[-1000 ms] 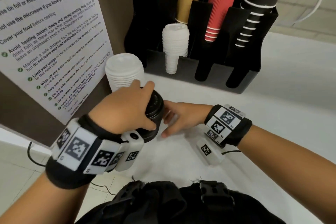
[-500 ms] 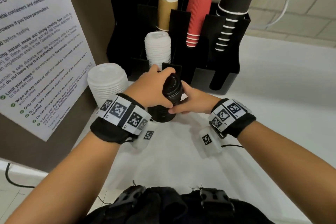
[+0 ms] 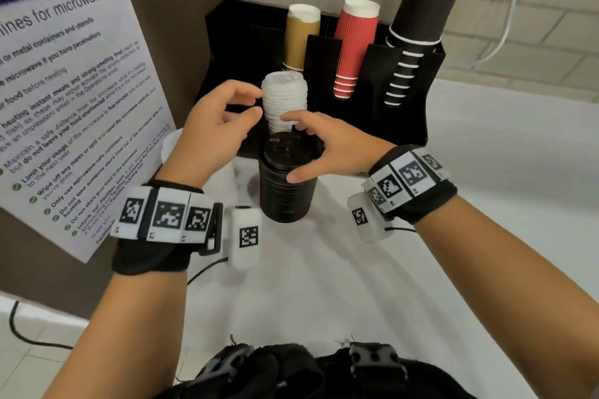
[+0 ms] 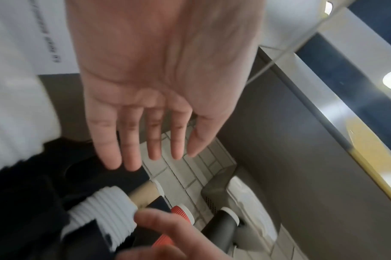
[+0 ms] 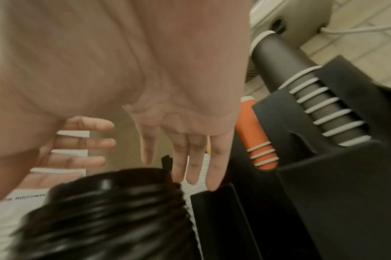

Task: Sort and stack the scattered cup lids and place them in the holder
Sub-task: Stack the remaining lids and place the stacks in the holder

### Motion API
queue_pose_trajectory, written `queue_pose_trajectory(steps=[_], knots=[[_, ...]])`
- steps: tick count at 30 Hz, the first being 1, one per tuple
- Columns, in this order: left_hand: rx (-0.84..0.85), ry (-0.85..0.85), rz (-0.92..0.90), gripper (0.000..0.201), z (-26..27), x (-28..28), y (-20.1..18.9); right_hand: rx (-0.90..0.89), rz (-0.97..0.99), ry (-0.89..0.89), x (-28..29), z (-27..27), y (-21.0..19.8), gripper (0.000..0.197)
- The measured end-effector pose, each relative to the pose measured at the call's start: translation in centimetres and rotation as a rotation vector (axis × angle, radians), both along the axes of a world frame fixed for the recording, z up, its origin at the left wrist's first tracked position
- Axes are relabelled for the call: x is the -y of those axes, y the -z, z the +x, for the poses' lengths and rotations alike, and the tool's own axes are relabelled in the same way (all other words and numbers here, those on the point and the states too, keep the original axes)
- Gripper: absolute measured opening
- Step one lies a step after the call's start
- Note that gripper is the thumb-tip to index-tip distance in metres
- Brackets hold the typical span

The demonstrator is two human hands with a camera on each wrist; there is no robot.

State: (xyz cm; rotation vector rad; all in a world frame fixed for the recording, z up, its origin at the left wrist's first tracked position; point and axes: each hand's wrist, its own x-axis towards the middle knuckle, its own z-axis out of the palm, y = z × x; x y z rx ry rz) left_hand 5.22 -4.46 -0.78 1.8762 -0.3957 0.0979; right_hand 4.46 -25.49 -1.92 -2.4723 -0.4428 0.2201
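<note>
Between grasps: black lid stack [image 3: 287, 185] upright on the worktop [image 3: 324, 285] just before the holder [image 3: 405, 126], both grips released, left hand [image 3: 215, 133] and right hand [image 3: 327, 146] flanking it; next, probably re-grasp and lift into a free slot.

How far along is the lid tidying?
One white lid stack already sits in the black holder. The black lid stack stands on the counter just before it, with the left hand and right hand open around it. Another white stack still waits left.
</note>
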Motion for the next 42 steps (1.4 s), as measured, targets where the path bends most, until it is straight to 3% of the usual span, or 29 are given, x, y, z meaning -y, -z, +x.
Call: queue_pose_trajectory(steps=[5,16,23,27,28,31,33,36,42], knots=[[-0.085,-0.018,-0.165,0.018,-0.8,-0.4,0.9,-0.035,-0.161,-0.057,-1.4,0.8,-0.7,0.088],[-0.121,-0.011,-0.214,0.017,-0.9,-1.1,0.9,-0.064,-0.175,-0.064,-1.9,1.4,-0.8,0.089],[-0.121,0.003,-0.237,0.018,-0.9,-1.0,1.0,-0.054,-0.11,-0.07,-2.0,1.6,-0.5,0.087],[-0.088,0.013,-0.247,0.021,-1.0,-1.0,0.8,0.003,0.035,-0.021,-1.5,1.4,-1.1,0.081],[-0.078,0.027,-0.248,0.029,-1.0,-1.1,0.7,0.026,0.111,0.006,-1.3,1.2,-1.5,0.079],[-0.09,0.142,-0.216,0.08,-1.2,-1.0,0.8,0.026,0.439,0.039,-1.1,0.5,-3.0,0.073],[-0.109,0.222,-0.267,0.1,-1.6,-0.2,0.8,-0.02,0.618,-0.011,-1.5,-0.2,-3.7,0.073],[-0.092,0.253,-0.381,0.101,-2.0,0.7,0.8,-0.049,0.671,-0.081,-2.1,-0.9,-4.2,0.068],[-0.108,0.295,-0.353,0.104,-2.1,0.5,0.8,-0.077,0.628,-0.09,-1.0,-1.5,-4.7,0.064]])
